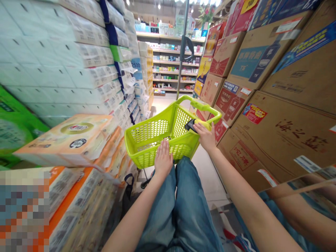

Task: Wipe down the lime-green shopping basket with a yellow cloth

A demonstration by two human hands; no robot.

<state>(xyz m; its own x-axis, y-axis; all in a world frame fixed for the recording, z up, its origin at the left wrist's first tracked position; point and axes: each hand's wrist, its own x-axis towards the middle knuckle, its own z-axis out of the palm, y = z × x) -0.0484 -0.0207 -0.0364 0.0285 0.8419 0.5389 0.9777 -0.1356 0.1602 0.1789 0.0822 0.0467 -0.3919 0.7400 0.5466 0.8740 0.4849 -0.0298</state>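
Observation:
A lime-green plastic shopping basket [147, 157] with lattice walls stands tilted in front of my knees. Its raised handle [201, 104] is at the far right end. My left hand [163, 158] lies with straight fingers over the near rim, holding nothing. On the right, my right hand [206, 135] has its fingers over a yellow and black item [191, 125] at the basket's right end, below the handle. What this item is, I cannot make out. Through the lattice, the basket's floor shows only in part.
Stacked tissue packs [86, 75] wall the left side, with an orange-and-white pack [76, 136] jutting out low. Cardboard cartons [294, 136] rise close on the right. Ahead stand a metal pole [182, 63] and stocked shelves [175, 57]. A dark strap [128, 183] lies left of my legs.

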